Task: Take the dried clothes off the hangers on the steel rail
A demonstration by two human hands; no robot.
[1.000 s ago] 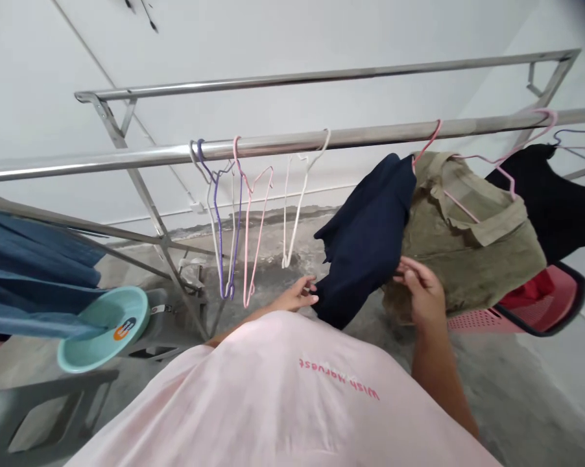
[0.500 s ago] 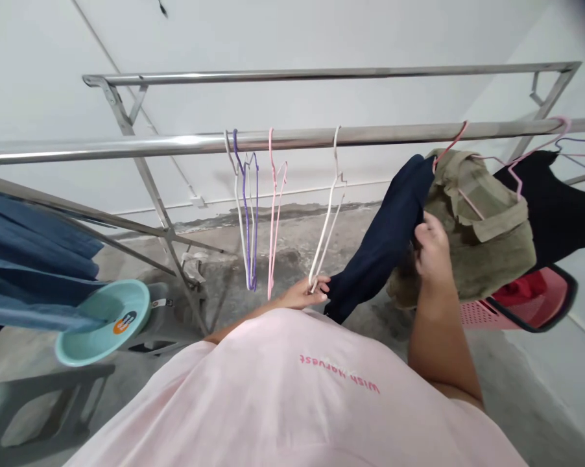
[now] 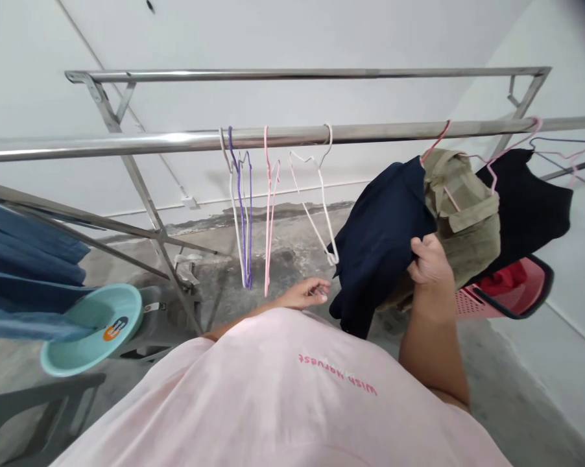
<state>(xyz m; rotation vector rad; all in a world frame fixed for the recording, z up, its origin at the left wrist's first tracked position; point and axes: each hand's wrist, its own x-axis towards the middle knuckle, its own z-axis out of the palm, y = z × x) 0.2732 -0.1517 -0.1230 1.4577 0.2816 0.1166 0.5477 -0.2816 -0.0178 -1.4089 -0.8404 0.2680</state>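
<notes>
My right hand [image 3: 431,259] is closed on the edge of a dark navy garment [image 3: 382,227], which hangs from a red hanger [image 3: 437,139] on the metal rail. Below a bare white hanger [image 3: 325,194], my left hand [image 3: 306,293] has its fingers apart and holds nothing. That hanger is turned partly face-on, and its lower corner touches or overlaps the navy cloth. An olive garment [image 3: 472,194] and a black one [image 3: 526,201] hang to the right.
Purple [image 3: 244,220] and pink [image 3: 269,227] hangers hang from the front rail [image 3: 185,141]. Blue cloth droops into a teal basin [image 3: 122,305] at left, near grey stools. A pink basket [image 3: 472,305] stands at lower right.
My left hand has let go of the white hanger, which has swung round. The navy garment has spread wider, and my right hand has shifted slightly down along it.
</notes>
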